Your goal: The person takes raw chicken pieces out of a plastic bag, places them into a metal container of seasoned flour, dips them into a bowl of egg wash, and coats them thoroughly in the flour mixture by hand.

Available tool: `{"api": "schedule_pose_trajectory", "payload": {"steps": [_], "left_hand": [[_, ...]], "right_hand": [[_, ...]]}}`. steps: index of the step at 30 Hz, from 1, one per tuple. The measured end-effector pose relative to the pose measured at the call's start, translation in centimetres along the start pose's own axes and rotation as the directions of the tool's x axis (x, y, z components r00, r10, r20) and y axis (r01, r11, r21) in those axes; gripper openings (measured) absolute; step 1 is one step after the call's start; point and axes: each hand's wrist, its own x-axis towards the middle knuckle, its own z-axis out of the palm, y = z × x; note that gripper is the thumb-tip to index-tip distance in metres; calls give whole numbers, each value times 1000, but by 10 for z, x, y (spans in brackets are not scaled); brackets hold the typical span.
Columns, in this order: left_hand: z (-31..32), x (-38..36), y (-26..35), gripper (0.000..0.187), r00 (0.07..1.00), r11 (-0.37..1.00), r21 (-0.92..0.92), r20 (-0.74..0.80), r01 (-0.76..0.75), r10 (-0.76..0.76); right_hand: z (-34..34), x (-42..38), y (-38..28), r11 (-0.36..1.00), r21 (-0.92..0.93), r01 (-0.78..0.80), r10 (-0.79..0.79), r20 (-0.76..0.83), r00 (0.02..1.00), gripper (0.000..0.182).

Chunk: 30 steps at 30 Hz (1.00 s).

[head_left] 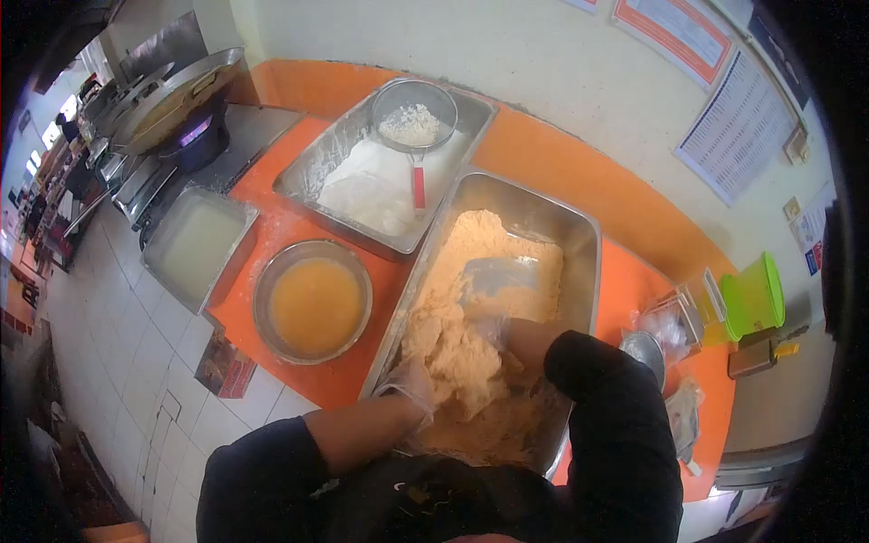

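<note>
A heap of flour-coated food pieces [462, 366] lies in the near half of a deep metal tray [587, 237] of orange-tinted flour [475, 240]. Thin clear plastic gloves cover both hands. My left hand [412, 385] is against the left side of the heap, its fingers hidden in the coating. From the right, my right hand [496, 333] reaches into the heap's upper side, and its fingers are also buried. Whether either hand is closed around a piece cannot be seen. Part of the tray's metal bottom shows through the flour beyond the hands.
A second tray [299, 185] of white flour carries a red-handled sieve [417, 185]. To the left stand a bowl of orange liquid [317, 303] and a container of pale liquid [188, 253]. A large wok [181, 104] sits over a burner. Rightward are a metal bowl [644, 351] and a green container [756, 294].
</note>
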Motion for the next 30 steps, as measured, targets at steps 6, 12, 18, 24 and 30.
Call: {"api": "schedule_pose_trajectory", "payload": {"steps": [6,12,18,24,30], "left_hand": [[-27,-8,27,32,985,987,18,69,-159,157],[-87,-29,108,34,849,617,621,504,-483,157],[-55,-36,90,36,503,325,457,861,-828,71],[-8,21,33,34,686,385,612,723,-691,83],[-46,10,68,34,998,995,72,18,-65,64]], "right_hand": [[-19,-72,-95,974,-206,98,-100,4,995,29],[-30,-138,-121,865,380,-329,345,26,938,24],[79,-143,-164,927,-182,-327,301,-156,941,29],[40,-138,-151,780,-499,-378,143,-445,884,25],[-27,-174,-167,814,-174,-553,371,-577,728,24]]}}
